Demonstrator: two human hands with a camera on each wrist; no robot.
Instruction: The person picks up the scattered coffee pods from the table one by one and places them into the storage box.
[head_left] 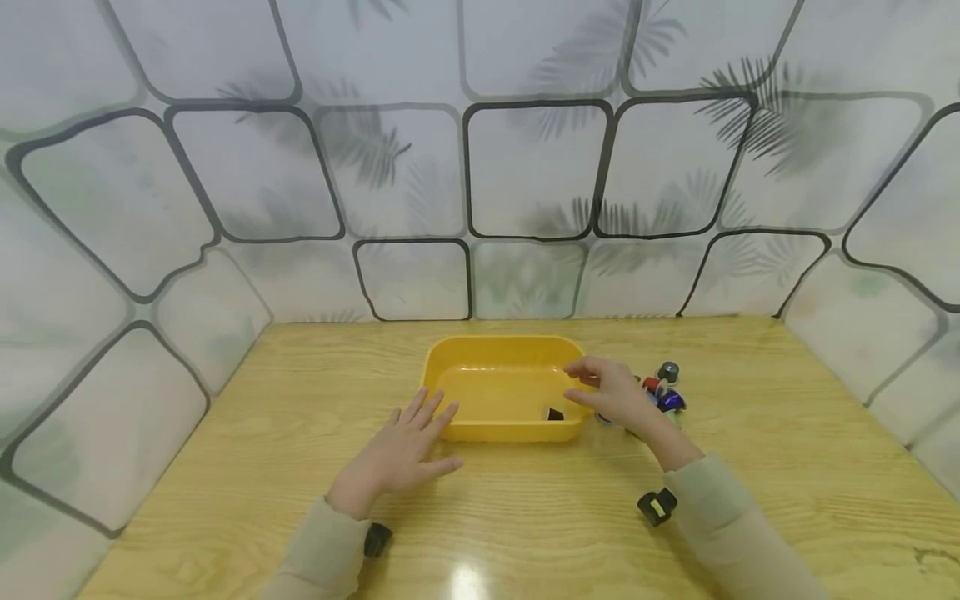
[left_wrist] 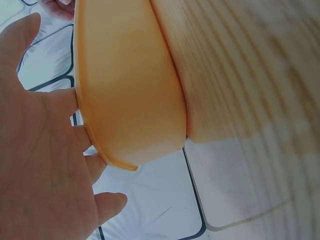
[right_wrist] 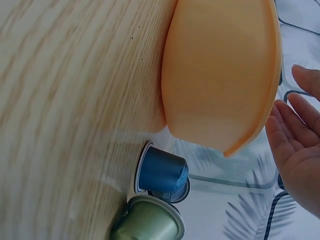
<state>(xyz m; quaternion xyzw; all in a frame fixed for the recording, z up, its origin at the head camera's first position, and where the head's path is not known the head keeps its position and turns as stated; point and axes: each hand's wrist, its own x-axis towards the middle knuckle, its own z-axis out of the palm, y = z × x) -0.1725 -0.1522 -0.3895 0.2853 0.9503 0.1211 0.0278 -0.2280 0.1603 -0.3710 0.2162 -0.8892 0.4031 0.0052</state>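
A yellow tray [head_left: 487, 432] sits on the wooden table, with a dark coffee capsule [head_left: 553, 414] in its front right part. Spread fingers of my left hand [head_left: 401, 450] lie at the tray's left rim; the left wrist view shows them overlapping the rim. Over the right rim is my right hand [head_left: 617, 394], thumb and fingers apart, nothing visible between them. Beside the tray on the right lie several coffee capsules, including a red one [head_left: 652, 384], a purple one [head_left: 672, 402] and a dark grey one [head_left: 668, 371]. The right wrist view shows a blue capsule [right_wrist: 162, 170] and a green capsule [right_wrist: 147, 222].
Patterned fabric panels [head_left: 532, 167] enclose the table [head_left: 315, 375] at the back and both sides. A black wrist device [head_left: 657, 507] hangs by the right sleeve, and another dark device [head_left: 377, 540] by the left sleeve.
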